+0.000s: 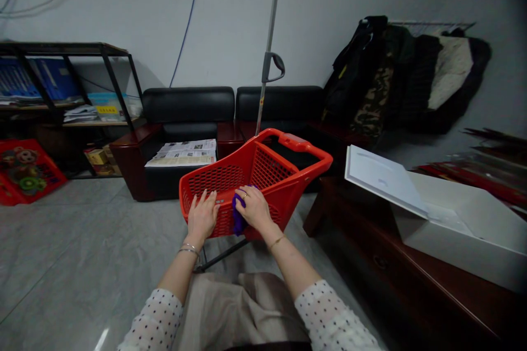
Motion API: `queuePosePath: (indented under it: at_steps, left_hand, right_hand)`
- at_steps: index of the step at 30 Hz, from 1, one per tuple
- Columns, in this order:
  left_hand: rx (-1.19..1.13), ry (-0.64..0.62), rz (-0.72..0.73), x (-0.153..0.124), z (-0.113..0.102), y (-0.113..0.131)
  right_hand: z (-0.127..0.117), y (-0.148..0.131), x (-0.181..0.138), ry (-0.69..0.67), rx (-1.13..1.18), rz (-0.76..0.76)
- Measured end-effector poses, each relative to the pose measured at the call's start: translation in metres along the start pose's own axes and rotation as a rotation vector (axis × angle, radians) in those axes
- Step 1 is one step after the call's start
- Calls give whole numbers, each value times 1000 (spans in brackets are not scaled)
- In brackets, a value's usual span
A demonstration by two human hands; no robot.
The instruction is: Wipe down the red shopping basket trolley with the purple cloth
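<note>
A red plastic shopping basket (272, 167) on a dark wheeled frame stands on the floor in front of me. My left hand (202, 215) lies flat with fingers stretched out on the basket's near rim. My right hand (254, 208) is closed on a purple cloth (238, 218) and presses it against the near rim and wall of the basket. A ring shows on the right hand, bracelets on both wrists.
Two black sofa seats (189, 107) with a newspaper (183, 153) stand behind the basket. A metal pole with a grip (269, 55) rises behind it. A dark wooden table (411, 279) with a white box (461, 219) is at right. Shelves (61, 88) at left, coats (395, 77) hanging at right.
</note>
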State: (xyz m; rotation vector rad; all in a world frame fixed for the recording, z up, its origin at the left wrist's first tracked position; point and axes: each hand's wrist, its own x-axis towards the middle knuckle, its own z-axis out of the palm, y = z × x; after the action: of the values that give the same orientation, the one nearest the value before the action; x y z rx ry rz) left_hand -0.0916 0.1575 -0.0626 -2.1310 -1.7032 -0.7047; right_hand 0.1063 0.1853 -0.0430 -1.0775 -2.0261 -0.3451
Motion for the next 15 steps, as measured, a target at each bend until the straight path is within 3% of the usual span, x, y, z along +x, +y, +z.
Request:
queuePosePath:
  at_steps: [2,4,7,9,12,15]
  left_hand:
    - [0,-5,2,0,-1,-1]
    - [-3,-5,1,0,-1,-1]
    - [-9,-1,1,0,-1,1]
    - [-14,6,-5,1,0,4]
    - [-20,13,-15,0,1,6]
    - [-19,17,-16,0,1,7]
  right_hand:
    - [-19,27,8,-64,-32,-4]
    - [-49,77,20,-78,-135,64]
    - [-92,150,38,7,-325,263]
    - [-104,172,45,84,-404,355]
    - [-85,147,42,137,-438,350]
    - [-39,76,27,53,-334,219]
